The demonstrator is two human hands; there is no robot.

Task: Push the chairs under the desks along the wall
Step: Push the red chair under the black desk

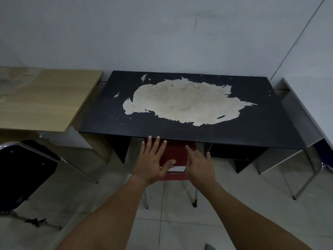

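Two hands were spread flat over the red chair [177,156], which stood mostly tucked under the black desk [261,112] against the wall [162,33]. The left hand [153,162] lay with fingers fanned wide, tips almost at the desk's front edge; the right hand [199,164] was likewise open, gripping nothing, and whether either palm actually pressed the backrest could not be told.

Risk, as I judged it: a further shove could pinch the fingertips between backrest and desk edge, since they sat so close to it. An uneven push might also skew the chair so a thin metal leg [195,197] caught the desk's side panel.

The desk top was dark laminate with a large pale patch where the skin had flaked off, ragged at its border. The chair looked like smooth moulded plastic on slim tubular legs. A black chair [25,172] with a chrome frame stood left, still out from the wooden desk [45,98]; the floor was glossy tile.
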